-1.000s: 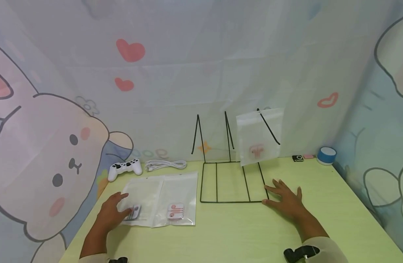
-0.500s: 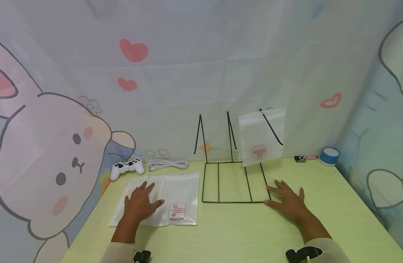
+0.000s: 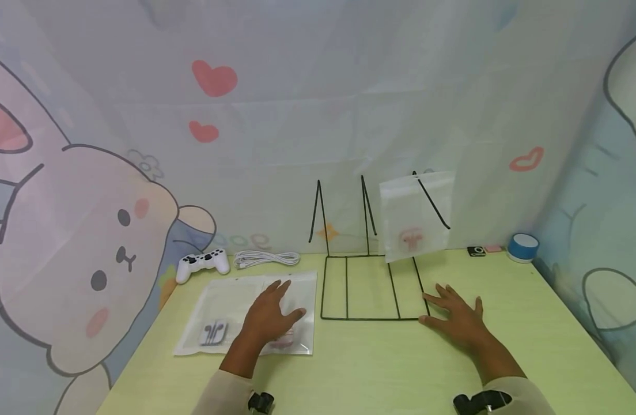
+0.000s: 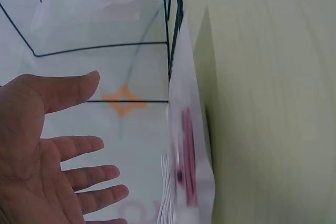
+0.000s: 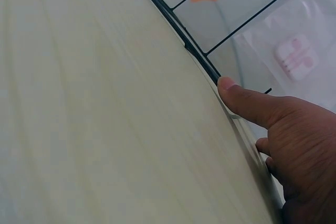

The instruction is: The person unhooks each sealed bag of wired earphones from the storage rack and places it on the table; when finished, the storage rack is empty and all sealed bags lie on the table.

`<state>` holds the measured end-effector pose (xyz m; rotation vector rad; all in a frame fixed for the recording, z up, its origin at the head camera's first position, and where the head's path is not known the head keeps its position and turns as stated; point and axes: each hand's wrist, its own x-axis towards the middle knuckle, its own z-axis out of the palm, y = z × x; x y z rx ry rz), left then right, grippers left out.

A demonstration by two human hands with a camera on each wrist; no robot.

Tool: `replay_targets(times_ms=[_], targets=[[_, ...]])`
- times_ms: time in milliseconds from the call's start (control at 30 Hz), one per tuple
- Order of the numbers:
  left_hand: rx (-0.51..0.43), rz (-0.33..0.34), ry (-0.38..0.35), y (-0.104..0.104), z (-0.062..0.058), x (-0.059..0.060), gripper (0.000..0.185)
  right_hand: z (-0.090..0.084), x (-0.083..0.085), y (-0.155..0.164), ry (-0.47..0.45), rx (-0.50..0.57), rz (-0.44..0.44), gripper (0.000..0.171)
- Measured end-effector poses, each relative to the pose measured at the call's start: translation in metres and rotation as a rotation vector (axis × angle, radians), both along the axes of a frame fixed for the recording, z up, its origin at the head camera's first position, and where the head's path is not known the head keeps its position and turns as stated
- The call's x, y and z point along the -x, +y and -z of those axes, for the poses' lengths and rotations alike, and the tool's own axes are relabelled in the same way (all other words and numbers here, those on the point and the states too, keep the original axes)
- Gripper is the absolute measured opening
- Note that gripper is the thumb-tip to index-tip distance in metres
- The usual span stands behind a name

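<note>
Head view showed the left hand [image 3: 268, 314] with released fingers over a clear bag [image 3: 292, 311] lying left of the wire rack [image 3: 370, 288]; the right hand [image 3: 460, 320] lay flat, fingers released, touching its right corner.

Under our left hand [image 3: 270, 315] the pink earphones in the right-hand bag [image 3: 292, 311] are mostly covered, and in the left wrist view that bag shows only as a blurred pink streak, edge-on. Our right hand [image 3: 455, 315] is cut off by the right wrist picture's lower edge, only thumb and knuckles showing. Beyond it, the small black item [image 3: 474, 251] and pink item [image 3: 492, 248] are too small to identify.
</note>
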<state>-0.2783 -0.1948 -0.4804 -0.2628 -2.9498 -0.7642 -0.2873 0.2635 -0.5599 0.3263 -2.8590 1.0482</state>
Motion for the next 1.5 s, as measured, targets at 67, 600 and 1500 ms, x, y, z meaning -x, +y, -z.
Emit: replay_targets(times_ms=[67,600,1500], targets=[[-0.036,0.022,-0.005,0.008,0.002,0.002,0.080,0.000,0.000,0.000,-0.002,-0.003,0.000,0.073],[-0.077,0.145,-0.026,0.083,0.027,0.013,0.078,0.007,0.004,0.002,-0.013,-0.007,0.004,0.075],[-0.206,0.155,-0.107,0.113,0.053,0.031,0.065,0.001,0.002,0.000,0.000,-0.028,0.004,0.074]])
